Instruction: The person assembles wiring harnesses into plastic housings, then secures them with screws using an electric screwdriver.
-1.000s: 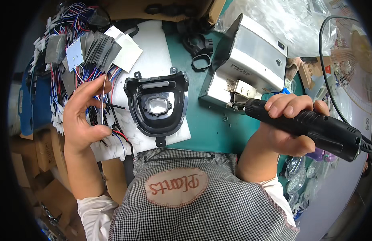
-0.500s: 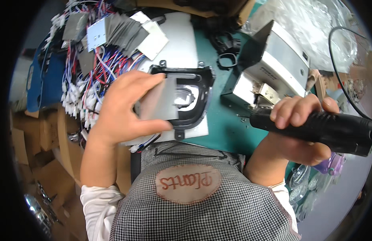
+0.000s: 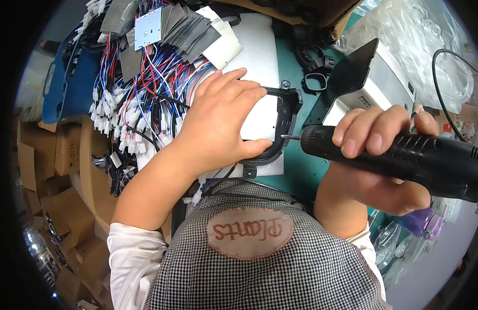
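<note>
My left hand [image 3: 223,116] is closed on a thin white plate [image 3: 263,119], fingers along its far edge and thumb along its near edge. The plate lies over the opening of a black plastic housing [image 3: 287,114]; whether it rests fully on it I cannot tell. My palm hides the housing's left part. In my right hand [image 3: 376,135] is a black electric screwdriver [image 3: 430,160], held level with the fingers wrapped over it. Its thin bit points left, close to the housing's right rim in the picture.
A white foam sheet [image 3: 257,46] lies on the green mat [image 3: 293,178]. Bundled wires with white connectors [image 3: 130,111] and a stack of grey plates [image 3: 190,33] are at left. A white metal box [image 3: 376,85], black rings [image 3: 315,82] and clear plastic bags [image 3: 404,41] stand right.
My left hand has turned the plate from tilted to flat over the housing, covering its bright inside. The screwdriver has come left relative to the housing, its bit now near the rim. The view has shifted slightly.
</note>
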`<action>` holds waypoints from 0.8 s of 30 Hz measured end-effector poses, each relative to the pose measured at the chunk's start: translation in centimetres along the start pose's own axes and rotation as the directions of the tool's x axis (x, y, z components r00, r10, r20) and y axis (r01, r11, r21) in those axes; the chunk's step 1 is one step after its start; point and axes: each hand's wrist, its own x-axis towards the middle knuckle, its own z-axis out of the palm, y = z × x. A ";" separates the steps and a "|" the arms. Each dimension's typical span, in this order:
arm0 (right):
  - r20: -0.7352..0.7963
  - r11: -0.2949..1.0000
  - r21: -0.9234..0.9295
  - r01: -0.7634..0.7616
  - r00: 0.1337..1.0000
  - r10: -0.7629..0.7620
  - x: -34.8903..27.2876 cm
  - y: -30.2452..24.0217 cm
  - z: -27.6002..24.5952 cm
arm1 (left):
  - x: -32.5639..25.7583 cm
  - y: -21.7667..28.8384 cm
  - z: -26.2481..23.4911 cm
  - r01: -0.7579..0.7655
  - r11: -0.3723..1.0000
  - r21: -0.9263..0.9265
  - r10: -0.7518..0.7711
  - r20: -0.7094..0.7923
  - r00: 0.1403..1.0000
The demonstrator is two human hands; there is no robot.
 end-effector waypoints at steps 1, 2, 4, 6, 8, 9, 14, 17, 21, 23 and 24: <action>0.003 1.000 -0.006 0.001 1.000 -0.001 0.0 0.2 0.1 | 0.0 0.0 0.1 -0.004 1.000 0.003 0.004 0.003 1.000; -0.035 1.000 -0.027 -0.001 0.999 0.000 0.0 0.3 0.4 | 0.0 0.0 0.1 -0.004 1.000 0.001 0.004 0.003 1.000; -0.034 1.000 -0.005 -0.008 0.999 0.008 -0.1 0.8 0.5 | -0.1 -0.1 0.1 -0.013 1.000 -0.006 0.013 -0.006 1.000; -0.033 1.000 0.019 -0.015 0.999 0.016 -0.1 1.3 0.6 | -0.2 -0.1 0.3 -0.015 1.000 -0.011 0.015 -0.019 1.000; -0.049 1.000 -0.001 -0.013 0.999 0.013 -0.2 1.9 0.7 | -0.4 -0.2 0.3 -0.016 1.000 -0.014 0.016 -0.033 0.999; -0.048 1.000 -0.001 -0.014 0.999 0.014 -0.1 2.0 0.7 | -0.3 -0.2 0.3 -0.021 1.000 -0.019 0.020 -0.034 0.999; -0.021 0.995 -0.096 -0.022 1.000 0.020 -0.3 2.6 0.8 | -0.2 -0.3 0.4 -0.020 0.999 -0.031 0.019 -0.036 0.999; 0.020 0.981 -0.178 -0.079 0.996 0.084 0.1 2.1 1.5 | -0.2 -0.4 0.5 -0.012 0.999 -0.044 0.011 -0.023 1.000; -0.020 0.908 -0.292 -0.299 0.952 0.306 0.3 0.2 2.6 | -0.1 -0.5 0.8 -0.025 0.997 -0.074 0.022 -0.029 0.999; 0.009 0.919 -0.274 -0.282 0.955 0.296 0.2 0.6 2.5 | -0.1 -0.4 0.9 -0.025 0.996 -0.085 0.023 -0.025 0.999; -0.003 0.924 -0.258 -0.281 0.957 0.290 0.3 0.7 2.7 | -0.1 -0.4 0.9 -0.029 0.995 -0.093 0.027 -0.028 0.999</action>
